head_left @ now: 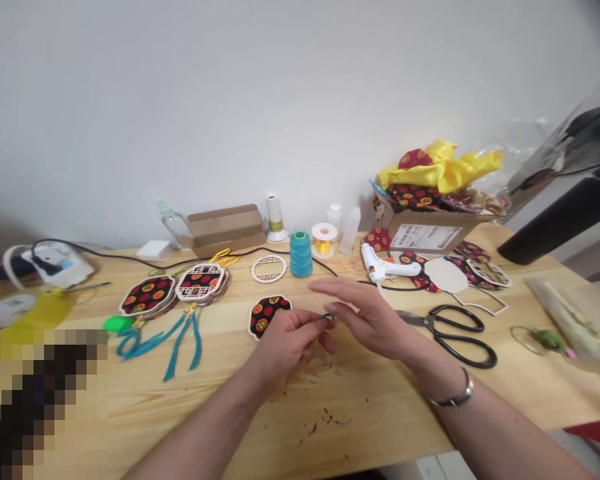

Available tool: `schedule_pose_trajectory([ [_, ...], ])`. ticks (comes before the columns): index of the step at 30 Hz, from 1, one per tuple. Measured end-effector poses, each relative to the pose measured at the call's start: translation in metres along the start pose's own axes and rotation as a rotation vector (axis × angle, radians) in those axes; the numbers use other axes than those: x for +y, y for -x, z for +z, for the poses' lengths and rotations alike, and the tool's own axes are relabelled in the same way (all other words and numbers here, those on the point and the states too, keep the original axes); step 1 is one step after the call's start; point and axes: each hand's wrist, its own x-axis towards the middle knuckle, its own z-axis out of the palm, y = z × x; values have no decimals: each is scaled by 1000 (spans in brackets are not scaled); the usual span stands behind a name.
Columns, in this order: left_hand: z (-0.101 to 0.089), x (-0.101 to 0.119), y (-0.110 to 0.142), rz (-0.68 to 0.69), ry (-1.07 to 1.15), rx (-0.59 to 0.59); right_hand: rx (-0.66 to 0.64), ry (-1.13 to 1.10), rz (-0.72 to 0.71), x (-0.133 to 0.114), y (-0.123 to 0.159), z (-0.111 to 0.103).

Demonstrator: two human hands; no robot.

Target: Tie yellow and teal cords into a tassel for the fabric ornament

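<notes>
My left hand (291,337) is closed in a pinch on a small strand of teal thread (326,316), with a bit of yellow cord showing under the fingers. Facing it, my right hand (373,319) has its fingers stretched out, the thumb close to the thread's end; whether it touches is hard to tell. Partly covered by my left hand lies an octagonal patterned fabric piece (266,315) with a pale rim. A cone of teal thread (301,257) stands behind my hands. Black-handled scissors (443,327) lie beside my right wrist.
Stacked patterned pieces with teal tassels (183,340) lie left. A round lattice frame (269,269), yellow cord spool (323,239), white glue gun (387,265) and fabric-filled cardboard box (425,230) stand toward the wall. A black cable (130,256) crosses behind. Dark scraps litter the front.
</notes>
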Motion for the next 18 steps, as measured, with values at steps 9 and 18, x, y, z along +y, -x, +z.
schedule_pose_trajectory([
  [9, -4, 3, 0, 30, 61, -10, -193, 61, 85, 2, -1, -1],
  [18, -3, 4, -1, -6, 89, 88, -94, 139, 103, 8, -1, -3],
])
